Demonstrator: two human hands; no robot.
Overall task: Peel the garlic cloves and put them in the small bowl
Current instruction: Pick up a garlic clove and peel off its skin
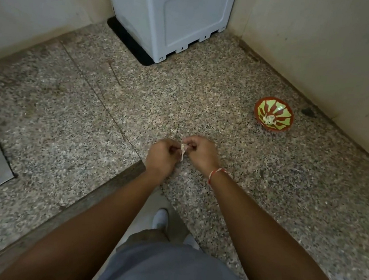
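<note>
Nearest, the left hand and the right hand meet above the speckled grey granite surface, fingers of both pinched on one small pale garlic clove – a strip of papery skin hangs below it. Peeling looks under way. Next, the skin must come fully off, then the clove goes to the small red-and-green patterned bowl well off to the right, already holding pale pieces.
</note>
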